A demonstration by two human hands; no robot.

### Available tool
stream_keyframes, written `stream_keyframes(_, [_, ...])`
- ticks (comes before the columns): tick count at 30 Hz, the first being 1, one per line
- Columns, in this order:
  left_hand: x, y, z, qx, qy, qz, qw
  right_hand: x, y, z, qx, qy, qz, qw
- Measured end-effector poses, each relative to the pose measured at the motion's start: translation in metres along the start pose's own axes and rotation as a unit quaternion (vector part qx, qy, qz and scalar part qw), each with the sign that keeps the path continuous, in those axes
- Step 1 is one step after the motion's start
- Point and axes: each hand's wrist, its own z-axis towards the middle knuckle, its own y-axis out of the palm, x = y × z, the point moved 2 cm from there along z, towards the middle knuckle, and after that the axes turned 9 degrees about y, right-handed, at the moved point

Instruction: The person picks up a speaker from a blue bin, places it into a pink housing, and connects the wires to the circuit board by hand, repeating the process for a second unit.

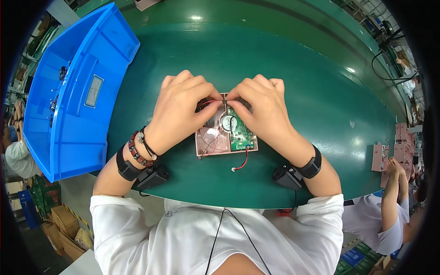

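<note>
At the left of the frame, a blue bin (85,130) stands on the tabletop (321,101), probably set aside to leave the middle free. Small dark parts (63,73) are inside it.

The left hand (183,98) has its grip pinched, apparently on a red wire (209,101); the fingertips partly hide the hold.

The pink housing (208,134) lies open side up at the centre of the frame, presumably to give both hands access from above. Its right part carries a green circuit board (246,133). A lead with a white plug (233,169) hangs over the near edge, its end lying loose.

The right hand (263,103) meets the left at the housing's far edge, thumb and finger close together; whether this grip holds anything cannot be told.

At the far right, a co-worker's hands (395,166) are beside stacked pink housings (401,150).
</note>
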Motion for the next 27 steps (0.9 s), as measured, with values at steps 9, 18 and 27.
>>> stream_keyframes(9, [0.001,-0.001,0.016,-0.083,-0.019,0.003,0.996,-0.003,-0.003,0.002,-0.001,-0.024,-0.071,0.997])
stream_keyframes(18, [0.000,-0.021,0.008,-0.005,-0.010,0.015,1.000,-0.033,-0.027,-0.015,-0.001,-0.050,-0.040,0.998])
stream_keyframes(27, [-0.023,-0.040,0.037,0.203,-0.022,-0.067,0.977,-0.045,0.004,-0.054,-0.065,-0.173,-0.110,0.977])
